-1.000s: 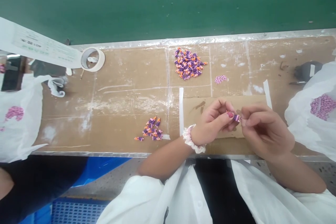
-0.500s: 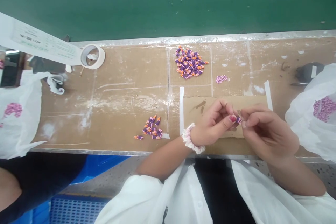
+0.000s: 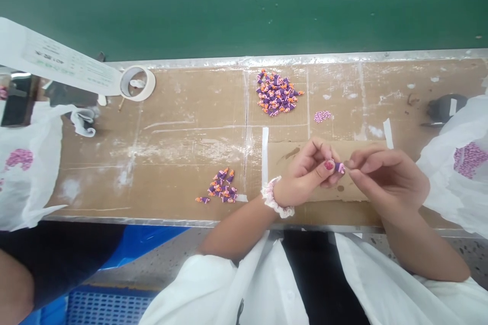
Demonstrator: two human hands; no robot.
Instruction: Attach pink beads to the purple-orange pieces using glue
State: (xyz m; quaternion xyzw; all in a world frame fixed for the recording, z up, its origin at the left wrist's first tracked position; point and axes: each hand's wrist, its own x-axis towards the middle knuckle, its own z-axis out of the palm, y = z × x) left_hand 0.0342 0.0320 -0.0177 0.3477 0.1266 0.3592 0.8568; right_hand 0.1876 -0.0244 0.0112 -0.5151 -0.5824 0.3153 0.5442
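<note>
Pinching a purple piece [image 3: 339, 168] between thumb and fingers, the person's left hand [image 3: 309, 175] is holding it right of the frame's centre, above a cardboard panel [image 3: 282, 167]. The right hand [image 3: 394, 183] is reaching in from the lower right, its thumb and forefinger tips nearly meeting just beside the piece's pink end; whether they are gripping anything tiny cannot be told. A large pile [image 3: 280, 95] of similar purple and orange pieces is lying at upper centre, with a patch of pink bits [image 3: 322, 116] resting to its right. A smaller cluster [image 3: 222, 190] is sitting at lower centre, left of the panel. A tape roll [image 3: 148, 92] is lying at upper left, beside a printed sheet [image 3: 72, 68]. A ruffled band [image 3: 271, 198] is circling the left wrist. White plastic [image 3: 444, 198] is covering the far right edge, with more pink bits showing there.
</note>
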